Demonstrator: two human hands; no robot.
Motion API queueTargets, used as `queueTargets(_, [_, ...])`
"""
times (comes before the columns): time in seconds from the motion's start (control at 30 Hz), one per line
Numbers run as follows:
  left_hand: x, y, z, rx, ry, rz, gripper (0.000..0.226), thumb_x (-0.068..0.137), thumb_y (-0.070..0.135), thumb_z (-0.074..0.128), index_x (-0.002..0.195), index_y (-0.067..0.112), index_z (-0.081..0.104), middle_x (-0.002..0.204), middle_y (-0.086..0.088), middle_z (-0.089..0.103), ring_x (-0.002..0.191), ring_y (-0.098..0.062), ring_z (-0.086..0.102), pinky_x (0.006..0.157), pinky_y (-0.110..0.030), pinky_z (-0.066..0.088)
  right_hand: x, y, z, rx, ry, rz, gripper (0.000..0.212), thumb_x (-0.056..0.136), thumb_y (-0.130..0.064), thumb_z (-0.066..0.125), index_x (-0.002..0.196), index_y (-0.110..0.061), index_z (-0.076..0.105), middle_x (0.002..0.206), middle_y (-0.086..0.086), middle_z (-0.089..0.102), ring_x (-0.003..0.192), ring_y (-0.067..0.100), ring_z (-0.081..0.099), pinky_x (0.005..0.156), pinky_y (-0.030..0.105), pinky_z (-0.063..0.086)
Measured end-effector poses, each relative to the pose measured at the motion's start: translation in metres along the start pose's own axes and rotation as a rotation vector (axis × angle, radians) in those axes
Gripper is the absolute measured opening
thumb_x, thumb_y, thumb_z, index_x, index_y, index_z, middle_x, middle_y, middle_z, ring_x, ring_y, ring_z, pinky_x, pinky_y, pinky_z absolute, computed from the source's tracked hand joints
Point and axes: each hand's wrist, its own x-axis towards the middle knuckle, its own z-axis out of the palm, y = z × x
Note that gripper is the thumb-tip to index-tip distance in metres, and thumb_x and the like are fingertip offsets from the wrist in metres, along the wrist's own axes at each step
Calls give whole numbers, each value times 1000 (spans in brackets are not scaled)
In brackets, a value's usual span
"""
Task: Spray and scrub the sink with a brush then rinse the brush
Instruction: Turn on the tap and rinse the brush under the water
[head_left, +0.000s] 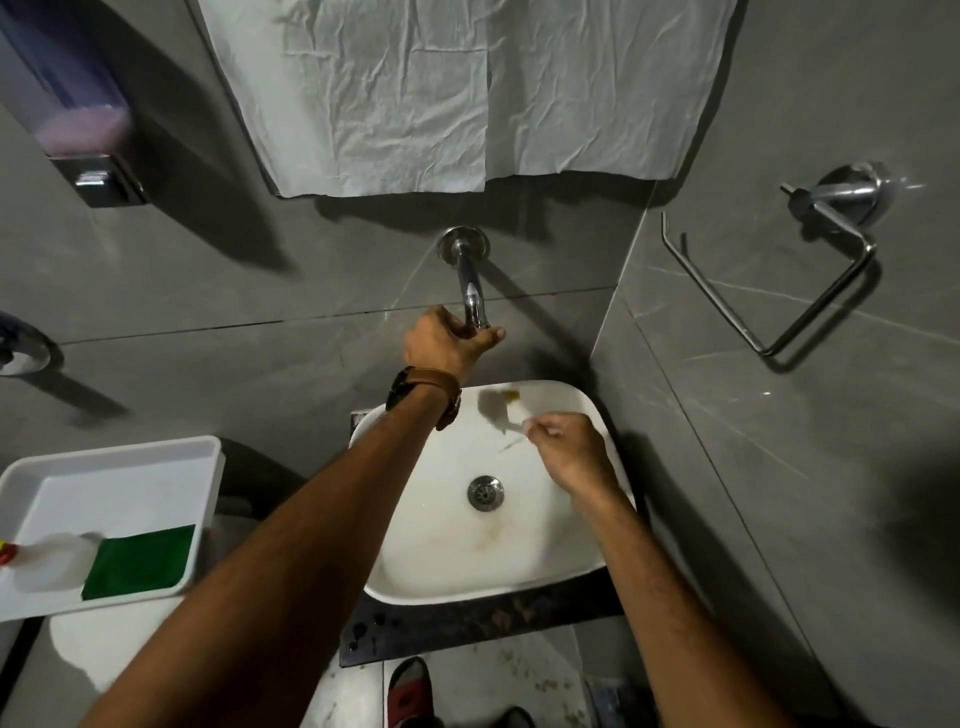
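Observation:
A white sink (441, 571) sits below me, with a metal drain (485, 492) at its middle and brownish stains near the drain. My left hand (447, 340), with a brown-strapped watch on the wrist, is closed around the end of the wall tap (470, 291). My right hand (571, 457) hovers over the right side of the basin and pinches a thin, blurred brush (511, 423) whose yellowish head points toward the basin's back rim. No water stream is visible. The spray bottle (49, 561) lies in the tray at the left.
A white tray (130, 457) at the left holds a green scrub pad (140, 561). A soap dispenser (78, 119) hangs on the left wall, a towel ring (769, 296) on the right wall, and crumpled paper (441, 88) covers the area above the tap.

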Motion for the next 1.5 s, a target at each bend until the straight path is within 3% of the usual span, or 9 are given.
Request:
queueTargets(0.17, [-5,-27,-8,-127,-37,84,48,69,59,79,88,20,60,82,3,67,76,-14,64,70,-30,55,-8,21,12,-248,-65,50,25,93,-30,59,88,-14,78,91,5,77,91,32,70,71,32,51])
queueTargets(0.27, [-13,-55,-25,-105,15,90,40,85,62,60,83,22,59,73,6,62,69,-13,57,71,-37,53,-14,20,29,-336,-148,68,36,92,-31,57,60,-15,55,64,1,59,72,29,61,60,32,43])
queueTargets(0.4, [-20,-105,-60,-35,163,51,45,100,47,38,106,13,67,102,-8,72,95,-24,65,86,-41,53,-20,3,63,-316,-175,6,29,94,-30,53,75,-13,67,83,8,74,85,33,68,74,39,56])
queueTargets(0.57, [-25,-179,-124,7,406,-52,35,104,25,40,117,4,64,114,-18,67,108,-34,61,92,-36,43,-29,-46,125,-270,-288,-146,27,97,-28,51,89,-16,75,78,1,69,80,35,67,76,40,56])
queueTargets(0.63, [-26,-213,-155,-12,507,-126,33,104,21,40,122,3,62,119,-18,65,115,-33,59,98,-32,38,-31,-66,160,-278,-337,-210,28,100,-23,53,101,-12,78,100,8,78,99,33,68,88,39,54])
queueTargets(0.8, [-34,-307,-230,-38,704,-299,40,104,23,37,134,2,53,133,-19,58,126,-32,53,107,-31,35,-36,-108,267,-359,-512,-289,34,100,-19,49,118,-17,77,124,5,75,118,28,65,99,36,48])
queueTargets(0.97, [-42,-400,-288,-37,869,-441,56,99,33,27,139,-2,46,140,-22,52,132,-34,47,113,-39,33,-37,-129,388,-521,-677,-375,37,101,-22,45,121,-19,75,128,6,73,118,30,65,101,39,50])
queueTargets(1.27, [-34,-537,-310,77,957,-695,54,102,17,38,149,-5,26,159,-22,25,149,-34,20,123,-40,14,-9,-123,569,-820,-842,-558,42,105,-19,42,145,-18,55,148,11,59,134,34,56,110,43,46])
queueTargets(1.5, [0,-589,-291,129,953,-818,66,100,18,39,154,-4,6,164,-19,0,152,-30,4,122,-30,3,15,-105,652,-909,-773,-691,42,107,-24,40,148,-27,45,135,7,66,118,35,65,94,44,55])
